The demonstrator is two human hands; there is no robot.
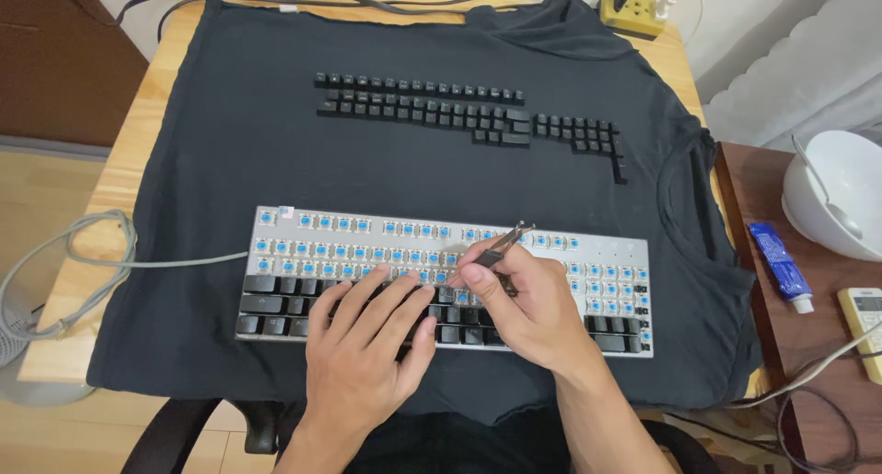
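Now two hands: right (pixel 524 299) pinches puller (pixel 503 246); keyboard (pixel 606 253).

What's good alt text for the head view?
A right hand holds a wire keycap puller over a keyboard with blue switches exposed, while the left hand rests on its remaining black keys. Removed keycaps lie in rows on a dark T-shirt covering the wooden desk.

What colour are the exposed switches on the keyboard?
Blue, on the silver keyboard plate; the head view shows them.
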